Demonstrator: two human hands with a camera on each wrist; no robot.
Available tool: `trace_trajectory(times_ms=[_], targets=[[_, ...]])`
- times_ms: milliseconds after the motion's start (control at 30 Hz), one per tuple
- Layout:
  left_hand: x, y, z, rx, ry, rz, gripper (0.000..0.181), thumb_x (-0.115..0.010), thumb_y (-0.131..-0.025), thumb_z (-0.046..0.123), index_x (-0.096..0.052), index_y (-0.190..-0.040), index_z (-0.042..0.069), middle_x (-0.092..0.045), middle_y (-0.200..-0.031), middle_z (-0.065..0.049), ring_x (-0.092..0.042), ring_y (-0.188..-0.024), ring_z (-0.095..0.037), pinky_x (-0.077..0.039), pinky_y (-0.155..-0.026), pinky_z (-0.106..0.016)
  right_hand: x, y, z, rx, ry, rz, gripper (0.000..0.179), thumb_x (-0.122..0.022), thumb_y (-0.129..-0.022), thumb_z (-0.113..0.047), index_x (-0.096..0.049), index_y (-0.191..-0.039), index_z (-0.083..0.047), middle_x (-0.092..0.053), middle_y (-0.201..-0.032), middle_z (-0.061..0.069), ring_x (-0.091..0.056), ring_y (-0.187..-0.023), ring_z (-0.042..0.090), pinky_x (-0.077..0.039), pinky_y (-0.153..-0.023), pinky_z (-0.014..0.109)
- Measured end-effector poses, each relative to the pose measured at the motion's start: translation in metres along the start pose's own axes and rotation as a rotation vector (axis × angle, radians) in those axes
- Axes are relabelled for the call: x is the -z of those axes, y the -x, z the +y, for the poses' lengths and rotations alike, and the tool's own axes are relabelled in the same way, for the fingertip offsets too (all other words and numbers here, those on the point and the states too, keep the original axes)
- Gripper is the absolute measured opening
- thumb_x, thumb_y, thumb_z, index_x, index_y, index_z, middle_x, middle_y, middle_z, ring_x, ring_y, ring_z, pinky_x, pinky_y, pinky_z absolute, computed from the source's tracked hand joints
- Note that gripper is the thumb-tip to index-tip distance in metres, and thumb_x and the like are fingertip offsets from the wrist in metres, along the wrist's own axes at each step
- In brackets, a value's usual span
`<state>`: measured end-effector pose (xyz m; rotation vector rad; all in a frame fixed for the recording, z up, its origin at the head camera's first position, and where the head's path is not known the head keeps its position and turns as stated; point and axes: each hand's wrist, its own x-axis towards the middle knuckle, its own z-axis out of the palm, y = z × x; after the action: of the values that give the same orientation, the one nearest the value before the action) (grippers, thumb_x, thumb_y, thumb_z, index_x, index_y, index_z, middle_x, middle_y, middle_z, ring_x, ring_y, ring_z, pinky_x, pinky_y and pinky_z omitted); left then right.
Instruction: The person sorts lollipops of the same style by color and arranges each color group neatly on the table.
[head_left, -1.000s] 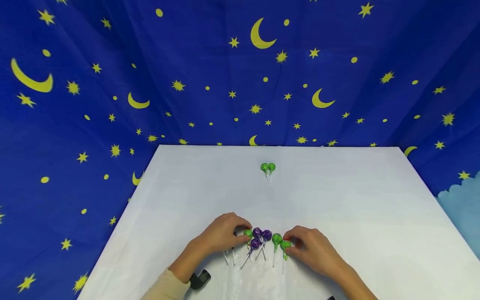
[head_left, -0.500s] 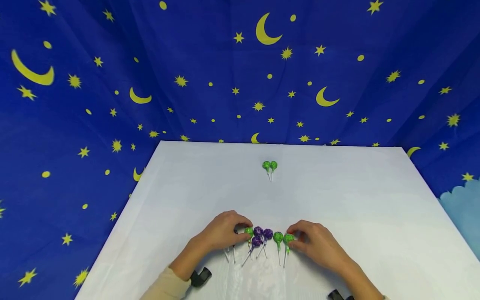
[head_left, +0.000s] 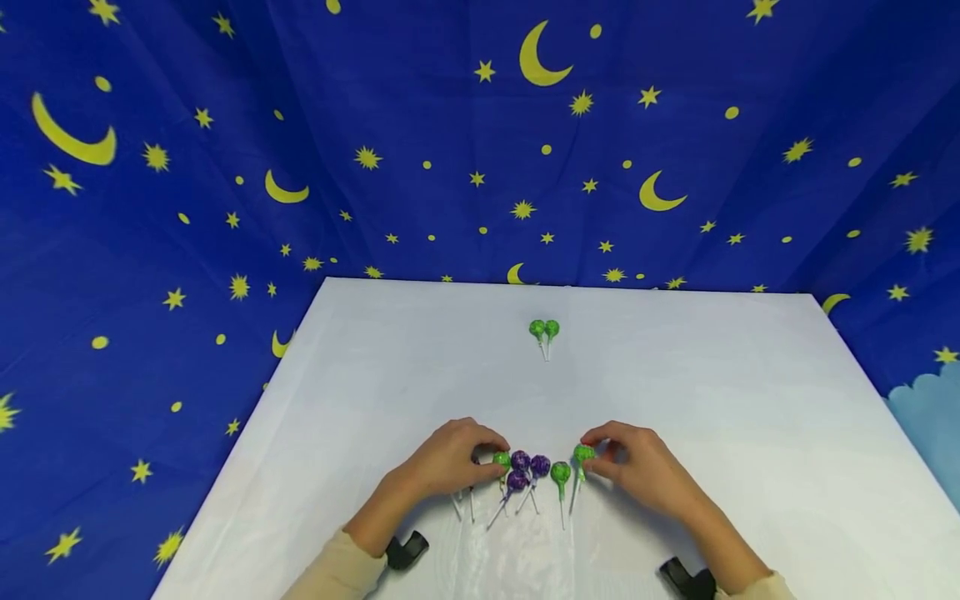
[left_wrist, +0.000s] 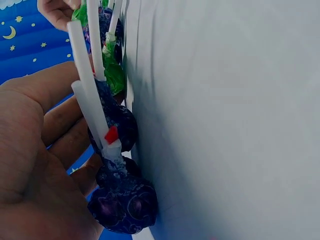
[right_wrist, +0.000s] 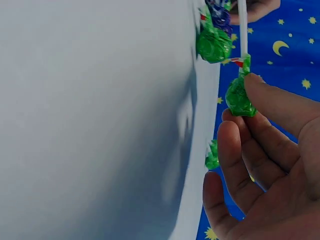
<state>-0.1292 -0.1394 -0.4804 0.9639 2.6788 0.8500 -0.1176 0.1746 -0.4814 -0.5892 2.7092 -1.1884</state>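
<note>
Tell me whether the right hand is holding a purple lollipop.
No, the right wrist view shows the right hand pinching a green lollipop.

head: high, forward-down | wrists: close, along table (head_left: pixel 420 375) | shared: lollipops (head_left: pixel 517 481)

The place looks like a draped booth, the wider room hidden. Dark-blue curtain fabric (head_left: pixel 442 108) with yellow moons (head_left: pixel 529 60) and stars (head_left: pixel 485 72) fills the upper frame, surrounding a white-topped table (head_left: pixel 712 375).
</note>
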Motion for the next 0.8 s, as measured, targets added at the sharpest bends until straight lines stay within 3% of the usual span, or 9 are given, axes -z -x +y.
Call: trace_trajectory(times_ms=[367, 800], targets=[[0.0, 0.001, 0.001, 0.007, -0.002, -0.006, 0.029, -0.071, -0.088, 0.037, -0.071, -0.112, 0.021, -0.065, -0.101, 0.015, -0.056, -0.09, -0.004, -0.042, -0.089, -0.04, 0.008, -0.02, 0.006, -0.043, -0.042, 0.064, 0.027, -0.08, -0.08, -0.029, -0.071, -0.103, -0.022, -0.066, -0.088, -0.008, -0.059, -0.074, 0.01, -0.047, -0.062, 0.028], [0.001, 0.0, 0.0, 0.015, 0.004, -0.008, 0.029, -0.071, -0.087, 0.038, -0.071, -0.112, 0.022, -0.065, -0.101, 0.016, -0.056, -0.089, -0.004, -0.042, -0.09, -0.041, 0.022, -0.045, 0.022, -0.113, -0.059, 0.058, 0.031, -0.079, -0.081, -0.029, -0.071, -0.107, -0.014, -0.067, -0.09, -0.002, -0.059, -0.075, 0.016, -0.047, -0.061, 0.03]])
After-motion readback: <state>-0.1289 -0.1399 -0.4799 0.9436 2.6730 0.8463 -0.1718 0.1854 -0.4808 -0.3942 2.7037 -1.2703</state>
